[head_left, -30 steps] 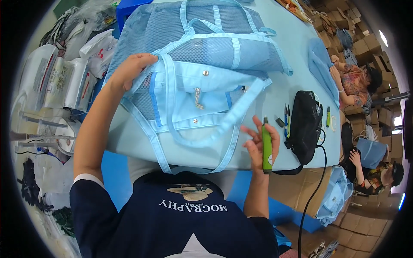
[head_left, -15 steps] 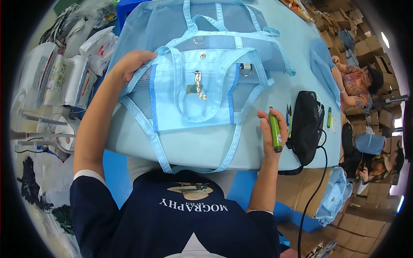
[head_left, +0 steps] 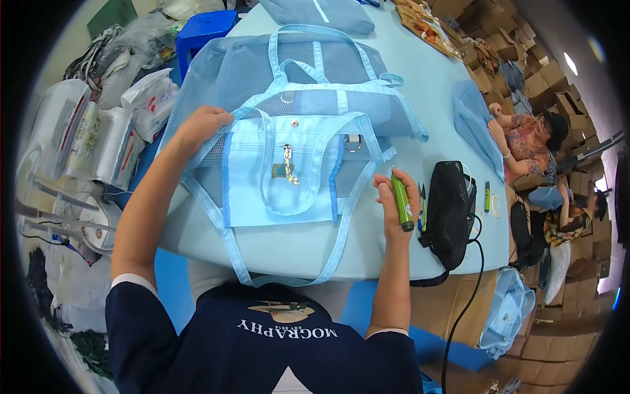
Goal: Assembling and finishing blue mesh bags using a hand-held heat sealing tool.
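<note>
Boxes point(head_left: 550, 79) are standing past the blue table point(head_left: 420, 98); left hand point(head_left: 203, 127) is holding a bag point(head_left: 243, 197), right hand point(head_left: 392, 220) a green tool point(head_left: 401, 202).

Over my feed I count two bare hands point(head_left: 207, 125) mid-frame and two green pen-shaped tools point(head_left: 402, 202) right of centre. I see one black pouch point(head_left: 449, 210) there, one blue stool point(head_left: 205, 26) upper left, two co-workers point(head_left: 528, 141) at right.

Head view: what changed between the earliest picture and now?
The blue bag's pocket panel, bunched a second ago, now lies flatter; the right hand has moved right, nearer the black pouch. Unchanged: left hand gripping the bag's edge, right holding the green pen-like tool.
</note>
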Demonstrator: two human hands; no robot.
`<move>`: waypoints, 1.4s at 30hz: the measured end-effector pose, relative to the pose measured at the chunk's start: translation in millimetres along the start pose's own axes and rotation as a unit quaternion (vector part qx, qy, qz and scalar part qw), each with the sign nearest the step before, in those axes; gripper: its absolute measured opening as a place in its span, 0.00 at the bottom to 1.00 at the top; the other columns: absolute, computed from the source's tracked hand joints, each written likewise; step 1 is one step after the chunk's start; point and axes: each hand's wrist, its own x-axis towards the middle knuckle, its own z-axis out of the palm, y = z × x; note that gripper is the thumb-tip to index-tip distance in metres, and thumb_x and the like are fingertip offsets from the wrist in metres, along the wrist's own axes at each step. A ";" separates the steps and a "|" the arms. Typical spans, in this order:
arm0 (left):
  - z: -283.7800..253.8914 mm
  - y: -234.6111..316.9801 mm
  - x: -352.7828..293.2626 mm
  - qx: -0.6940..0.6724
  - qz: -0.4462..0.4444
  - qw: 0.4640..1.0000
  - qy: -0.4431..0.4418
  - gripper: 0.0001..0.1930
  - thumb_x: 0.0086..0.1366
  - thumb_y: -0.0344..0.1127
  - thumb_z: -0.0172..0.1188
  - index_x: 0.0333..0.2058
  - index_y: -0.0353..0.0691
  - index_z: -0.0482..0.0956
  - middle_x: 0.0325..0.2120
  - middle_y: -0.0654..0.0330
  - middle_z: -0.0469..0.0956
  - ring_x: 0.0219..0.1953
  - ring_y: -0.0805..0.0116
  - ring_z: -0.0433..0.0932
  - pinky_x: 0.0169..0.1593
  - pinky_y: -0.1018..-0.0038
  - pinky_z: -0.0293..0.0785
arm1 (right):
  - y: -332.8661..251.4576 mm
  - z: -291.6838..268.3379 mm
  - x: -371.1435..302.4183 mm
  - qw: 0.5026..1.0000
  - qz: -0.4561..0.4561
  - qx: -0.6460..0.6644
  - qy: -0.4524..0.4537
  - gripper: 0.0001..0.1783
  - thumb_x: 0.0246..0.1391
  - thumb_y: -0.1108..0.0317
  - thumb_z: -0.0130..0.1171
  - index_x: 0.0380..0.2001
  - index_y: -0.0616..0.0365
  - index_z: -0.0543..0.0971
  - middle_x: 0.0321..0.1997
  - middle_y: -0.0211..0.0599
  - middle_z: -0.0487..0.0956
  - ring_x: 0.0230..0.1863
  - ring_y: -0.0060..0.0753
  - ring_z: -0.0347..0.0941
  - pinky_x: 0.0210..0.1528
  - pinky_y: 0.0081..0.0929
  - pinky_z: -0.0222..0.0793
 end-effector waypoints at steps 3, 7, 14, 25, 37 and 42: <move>-5.9 -2.5 -6.2 0.011 -0.002 1.000 0.024 0.13 0.58 0.39 0.58 0.35 0.34 0.81 0.30 0.61 0.79 0.31 0.72 0.76 0.38 0.76 0.72 | 1.8 8.8 12.8 0.999 0.016 -0.003 -0.034 0.19 0.53 0.74 0.60 0.49 0.63 0.71 0.40 0.42 0.81 0.41 0.25 0.77 0.39 0.17 0.71; -11.2 -12.0 -1.8 0.082 0.089 0.993 0.007 0.16 0.58 0.42 0.56 0.38 0.38 0.81 0.31 0.60 0.79 0.35 0.69 0.74 0.41 0.72 0.70 | 4.9 15.0 20.7 0.998 -0.042 -0.034 -0.045 0.21 0.55 0.68 0.59 0.51 0.60 0.70 0.40 0.43 0.81 0.38 0.29 0.79 0.32 0.17 0.71; -13.3 1.2 -9.0 -0.016 0.039 0.995 -0.087 0.14 0.61 0.41 0.59 0.41 0.40 0.80 0.31 0.67 0.77 0.32 0.80 0.73 0.35 0.83 0.68 | -13.5 40.0 26.0 0.994 -0.087 -0.046 -0.049 0.23 0.56 0.69 0.57 0.53 0.63 0.68 0.45 0.48 0.79 0.40 0.31 0.79 0.32 0.15 0.69; -9.6 -6.3 -95.5 0.110 0.374 0.919 -0.048 0.15 0.60 0.27 0.57 0.46 0.41 0.75 0.36 0.63 0.77 0.36 0.73 0.74 0.39 0.77 0.69 | -15.7 46.9 4.3 0.986 -0.150 0.067 0.026 0.26 0.57 0.67 0.55 0.56 0.63 0.63 0.44 0.47 0.78 0.37 0.28 0.75 0.31 0.17 0.69; 43.6 6.9 -104.0 0.313 0.523 0.776 0.161 0.10 0.57 0.35 0.61 0.38 0.40 0.76 0.41 0.57 0.77 0.43 0.59 0.76 0.45 0.68 0.71 | -24.6 5.8 -44.0 0.991 -0.049 0.119 0.016 0.27 0.57 0.61 0.52 0.56 0.60 0.60 0.44 0.53 0.78 0.35 0.39 0.78 0.28 0.19 0.66; 36.0 63.7 -46.0 -0.006 0.330 0.927 0.180 0.11 0.63 0.36 0.52 0.29 0.35 0.77 0.27 0.57 0.79 0.26 0.68 0.77 0.33 0.74 0.72 | -23.1 10.7 -38.6 0.987 -0.001 0.157 0.039 0.26 0.60 0.59 0.49 0.57 0.61 0.60 0.44 0.52 0.78 0.41 0.41 0.77 0.35 0.22 0.69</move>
